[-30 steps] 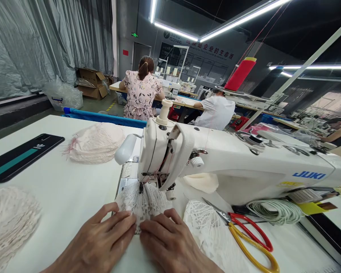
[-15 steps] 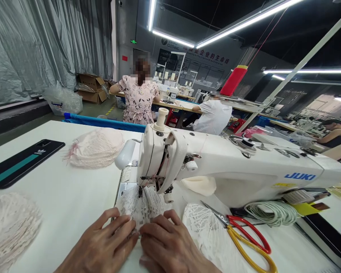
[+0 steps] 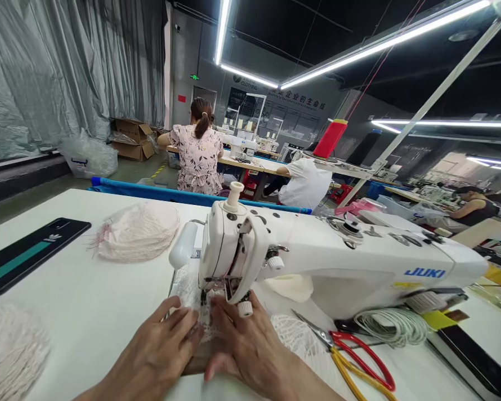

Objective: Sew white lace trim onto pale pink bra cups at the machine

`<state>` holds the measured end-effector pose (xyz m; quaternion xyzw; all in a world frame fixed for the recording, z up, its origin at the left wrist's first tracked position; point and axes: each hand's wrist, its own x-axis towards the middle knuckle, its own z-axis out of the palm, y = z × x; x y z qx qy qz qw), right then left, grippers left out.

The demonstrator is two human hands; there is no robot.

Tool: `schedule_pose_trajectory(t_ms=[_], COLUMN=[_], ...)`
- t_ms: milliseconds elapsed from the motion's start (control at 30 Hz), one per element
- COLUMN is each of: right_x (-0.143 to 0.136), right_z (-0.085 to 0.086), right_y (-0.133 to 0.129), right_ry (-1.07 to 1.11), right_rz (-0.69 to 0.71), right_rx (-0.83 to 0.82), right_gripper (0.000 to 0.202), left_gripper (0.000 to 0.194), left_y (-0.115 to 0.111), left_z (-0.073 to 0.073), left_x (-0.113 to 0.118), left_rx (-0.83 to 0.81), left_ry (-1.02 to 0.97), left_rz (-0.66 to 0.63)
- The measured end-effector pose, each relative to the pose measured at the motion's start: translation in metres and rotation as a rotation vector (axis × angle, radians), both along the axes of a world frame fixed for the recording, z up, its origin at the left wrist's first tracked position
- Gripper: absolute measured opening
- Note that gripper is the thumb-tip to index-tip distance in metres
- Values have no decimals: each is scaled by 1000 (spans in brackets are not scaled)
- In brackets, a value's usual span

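A piece of white lace [image 3: 187, 283] lies under the presser foot of a white sewing machine [image 3: 313, 245]. My left hand [image 3: 158, 340] rests on its near left edge, fingers slightly bent and apart, laid on the cloth. Just right of the needle, my right hand [image 3: 250, 340] presses the lace with outstretched fingers, its thumb spread toward me. The machine head hides some of those fingertips. Beside my right wrist lies another lace piece [image 3: 294, 334], and scissors [image 3: 329, 337] with red and yellow handles rest partly over it.
Stacks of lace pieces sit at the left, one farther back [image 3: 137, 231] and one nearer [image 3: 12, 351], with a black phone [image 3: 33, 256] between. A coil of pale cord [image 3: 392, 326] lies under the machine arm. People work at other tables beyond.
My right hand has moved forward beside the needle, its fingers straightening and thumb spreading. My left hand stays nearly in place. The camera view has shifted slightly.
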<state>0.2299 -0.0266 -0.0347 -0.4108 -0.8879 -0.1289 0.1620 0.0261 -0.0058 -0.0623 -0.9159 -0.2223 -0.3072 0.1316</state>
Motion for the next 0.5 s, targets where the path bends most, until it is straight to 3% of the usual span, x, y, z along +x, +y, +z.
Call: schedule_pose_trajectory(t_ms=[167,500], right_x=[-2,3], right_z=[3,-1], right_y=[5,6], right_ry=[14,61], right_rz=[-83,-69], right_rx=[80,100], right_gripper=[73,72], left_gripper=[17,21], left_y=[16,21], left_z=[9,-6], left_x=[2,-2], left_rx=[20,69], left_ry=[-22,78], left_rz=[21,81])
